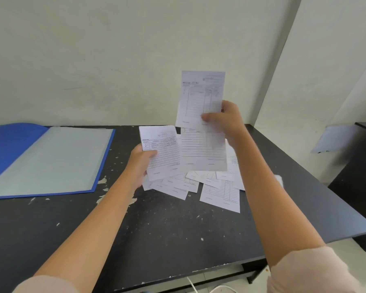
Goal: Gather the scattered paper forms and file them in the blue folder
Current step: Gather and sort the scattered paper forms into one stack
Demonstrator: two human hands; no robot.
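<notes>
Thin white paper forms (220, 195) heaped on black surface (167, 229), right of open blue folder (51, 161): light, floppy, probably slick. Fingers of left hand (141, 163) and right hand (226, 121) each pinch one lifted form at its edge. Edge pinch judged the best hold.

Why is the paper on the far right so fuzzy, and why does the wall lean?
Head view: the wide lens bends the edges, so the wall corner leans; the sheet at far right is smeared; print on the form in the right hand is too soft to read.
</notes>
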